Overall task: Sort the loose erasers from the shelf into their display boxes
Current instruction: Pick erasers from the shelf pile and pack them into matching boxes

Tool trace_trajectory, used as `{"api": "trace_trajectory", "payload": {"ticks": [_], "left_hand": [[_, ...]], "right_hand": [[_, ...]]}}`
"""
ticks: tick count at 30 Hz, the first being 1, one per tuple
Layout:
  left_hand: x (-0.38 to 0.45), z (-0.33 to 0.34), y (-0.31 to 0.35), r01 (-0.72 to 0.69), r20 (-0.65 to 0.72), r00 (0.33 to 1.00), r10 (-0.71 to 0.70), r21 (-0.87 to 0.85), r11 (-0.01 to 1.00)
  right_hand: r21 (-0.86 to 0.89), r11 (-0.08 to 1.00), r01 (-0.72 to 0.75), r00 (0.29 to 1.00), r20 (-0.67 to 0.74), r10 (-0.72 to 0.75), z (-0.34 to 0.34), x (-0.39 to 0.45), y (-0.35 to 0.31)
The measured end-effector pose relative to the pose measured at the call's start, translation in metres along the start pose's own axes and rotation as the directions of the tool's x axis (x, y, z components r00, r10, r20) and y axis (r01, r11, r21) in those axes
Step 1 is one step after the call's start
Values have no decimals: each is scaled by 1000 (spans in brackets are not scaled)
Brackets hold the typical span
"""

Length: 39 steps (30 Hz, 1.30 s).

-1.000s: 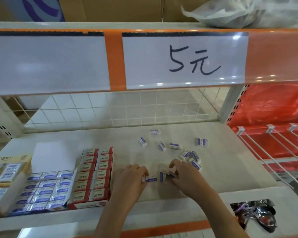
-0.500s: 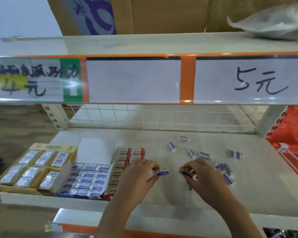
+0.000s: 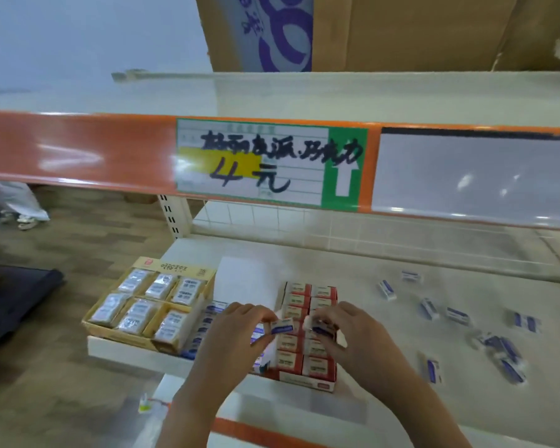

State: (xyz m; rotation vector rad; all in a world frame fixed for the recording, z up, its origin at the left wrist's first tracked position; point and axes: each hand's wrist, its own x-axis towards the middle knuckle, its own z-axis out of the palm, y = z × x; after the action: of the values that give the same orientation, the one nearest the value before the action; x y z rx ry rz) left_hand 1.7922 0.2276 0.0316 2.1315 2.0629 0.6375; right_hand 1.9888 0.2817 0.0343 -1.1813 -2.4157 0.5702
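While both hands hover over the display boxes, left hand pinches a blue-sleeved eraser; right hand pinches another. Step: carrying to box. Next: seat them in the blue-eraser box; more loose erasers wait on shelf.

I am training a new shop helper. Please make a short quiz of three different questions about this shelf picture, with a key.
1. True or false: each hand holds an eraser.
2. Above which box are the hands? A) yellow box B) red box C) cardboard carton
3. Fill in: the loose erasers lie to the ___ of the red box.

Key:
1. True: the left hand pinches a blue eraser, and the right hand holds another.
2. B, the red box.
3. Right; loose erasers lie on the shelf.
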Motion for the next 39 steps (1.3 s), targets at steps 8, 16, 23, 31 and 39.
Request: {"api": "trace_trajectory", "payload": {"ticks": [8, 16, 23, 31, 39], "left_hand": [[-12, -17, -52, 81, -11, 997, -81, 10, 997], [-14, -34, -89, 107, 10, 994, -108, 33, 994], [-16, -45, -115, 95, 12, 995, -95, -10, 995], [-16, -54, -137, 102, 11, 995, -102, -3, 995], [-17, -62, -149, 86, -4, 996, -87, -52, 995]], "right_hand": [[18, 998, 56, 997, 57, -57, 33, 31, -41], [-66, 997, 39, 996, 79, -34, 63, 57, -68], [-105, 994, -22, 994, 100, 32, 91, 76, -86], [-130, 990, -54, 996, 63, 63, 117, 89, -97], [-94, 992, -79, 997, 5, 80, 136, 97, -105]]}}
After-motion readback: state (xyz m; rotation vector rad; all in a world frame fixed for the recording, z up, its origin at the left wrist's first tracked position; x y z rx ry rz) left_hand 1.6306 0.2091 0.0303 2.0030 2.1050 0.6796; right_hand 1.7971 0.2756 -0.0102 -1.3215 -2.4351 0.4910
